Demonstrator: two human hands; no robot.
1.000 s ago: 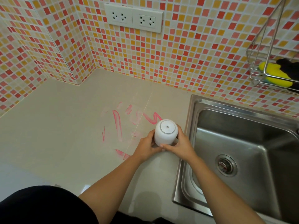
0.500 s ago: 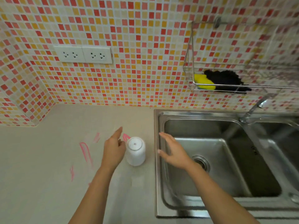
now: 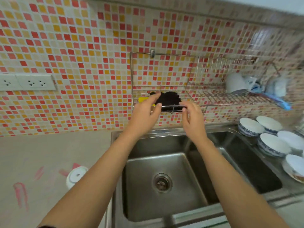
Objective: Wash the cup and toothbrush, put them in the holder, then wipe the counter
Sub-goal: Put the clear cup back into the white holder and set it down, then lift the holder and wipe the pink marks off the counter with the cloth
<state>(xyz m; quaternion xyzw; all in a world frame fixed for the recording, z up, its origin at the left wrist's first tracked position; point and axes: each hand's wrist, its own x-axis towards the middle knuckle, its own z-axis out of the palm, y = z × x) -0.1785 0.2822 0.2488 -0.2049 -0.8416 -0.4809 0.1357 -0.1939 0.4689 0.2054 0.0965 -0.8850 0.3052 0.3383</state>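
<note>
Cup (image 3: pixel 76 176) stood inverted on counter (image 3: pixel 49 150) by sink's (image 3: pixel 181 195) left edge, untouched; left hand (image 3: pixel 144 112) and right hand (image 3: pixel 191 116), fingers apart, hovered at black cloth (image 3: pixel 169 98) in wall rack (image 3: pixel 213 97).

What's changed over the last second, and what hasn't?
Both hands let go of the upturned cup and rose to the wire rack: left hand and right hand now reach, fingers open, at the black cloth beside the yellow sponge. Neither grips it yet. The cup stays on the counter among the red marks.
</note>
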